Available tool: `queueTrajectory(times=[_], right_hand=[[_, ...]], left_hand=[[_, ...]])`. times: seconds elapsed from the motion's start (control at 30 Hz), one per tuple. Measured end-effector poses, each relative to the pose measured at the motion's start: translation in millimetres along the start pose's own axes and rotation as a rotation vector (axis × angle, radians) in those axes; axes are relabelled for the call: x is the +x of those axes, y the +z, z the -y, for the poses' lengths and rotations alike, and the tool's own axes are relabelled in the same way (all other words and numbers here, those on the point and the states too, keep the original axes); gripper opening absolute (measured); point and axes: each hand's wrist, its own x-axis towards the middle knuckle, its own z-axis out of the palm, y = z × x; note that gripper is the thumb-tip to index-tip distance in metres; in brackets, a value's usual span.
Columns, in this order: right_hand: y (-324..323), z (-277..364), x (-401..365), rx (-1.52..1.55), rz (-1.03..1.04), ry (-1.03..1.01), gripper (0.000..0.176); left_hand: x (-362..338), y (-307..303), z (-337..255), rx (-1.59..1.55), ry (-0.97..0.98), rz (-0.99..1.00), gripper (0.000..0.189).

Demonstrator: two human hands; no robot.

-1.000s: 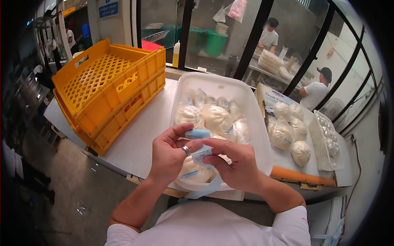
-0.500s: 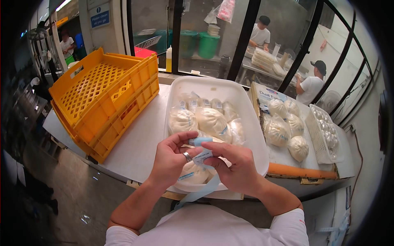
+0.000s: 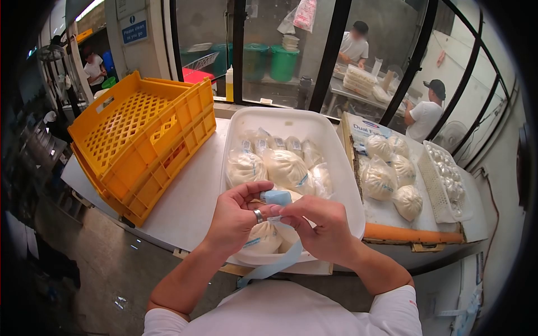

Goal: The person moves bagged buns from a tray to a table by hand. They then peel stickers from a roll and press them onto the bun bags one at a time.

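Pinched in my left hand (image 3: pixel 238 215) is a small light-blue roll (image 3: pixel 276 197), held over the white tub. The fingers of my right hand (image 3: pixel 322 224) are closed on a label at the roll, close to my left thumb. A light-blue strip (image 3: pixel 274 267) hangs from there toward my shirt. Beneath both hands, the white tub (image 3: pixel 350 193) holds several wrapped white buns (image 3: pixel 286 168) with blue print, and smaller wrapped pieces behind them. My hands hide part of the tub's contents.
Stacked yellow crates (image 3: pixel 151 145) stand left on the white table (image 3: pixel 185 207). More buns (image 3: pixel 381 178) lie on a board to the right, beside a white basket (image 3: pixel 440 179) of wrapped items. Behind the glass, two people (image 3: pixel 427 119) stand at a counter; another person is far left.
The label has turned and now shows less between my fingers, while more of the blue roll shows. The view has shifted slightly.
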Motion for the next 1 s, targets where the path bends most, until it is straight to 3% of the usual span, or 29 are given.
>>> queueTrajectory(times=[0.2,0.33,0.43,0.6,0.63,0.67,0.7,0.77,0.9,1.0], right_hand=[[-5.6,-13.4,-7.7,-0.091,0.032,-0.106,0.031],[-3.2,-19.5,-13.1,-0.207,-0.021,-0.297,0.035],[-5.1,-13.6,-18.4,-0.224,-0.006,-0.385,0.040],[-48.9,3.9,4.8,-0.144,-0.094,-0.195,0.024],[-63.3,-12.7,18.4,-0.213,-0.128,-0.174,0.032],[-80.7,-15.0,42.0,-0.401,-0.133,-0.152,0.024],[-88.9,-35.7,61.2,-0.379,-0.166,-0.096,0.018],[-108.5,-80.9,90.0,-0.480,0.044,0.162,0.010],[-103.4,-190.8,117.1,-0.742,0.497,0.250,0.011],[-89.6,-250.2,131.0,-0.798,0.714,0.275,0.010]], left_hand=[[4.6,3.7,-0.1,0.056,-0.019,-0.044,0.049],[8.1,6.1,-4.0,0.099,-0.048,-0.128,0.050],[13.5,-3.8,-2.7,0.144,0.031,-0.211,0.050],[16.9,-12.8,1.3,0.161,0.068,-0.248,0.051],[15.3,-11.4,0.1,0.169,0.066,-0.242,0.051],[13.5,-10.2,-1.5,0.179,0.064,-0.237,0.051],[12.6,-9.3,-2.4,0.184,0.066,-0.241,0.050],[10.8,-7.0,-3.5,0.194,0.074,-0.249,0.049],[9.0,-8.7,-4.5,0.160,0.072,-0.233,0.049],[8.3,-9.5,-5.1,0.119,0.053,-0.231,0.049]])
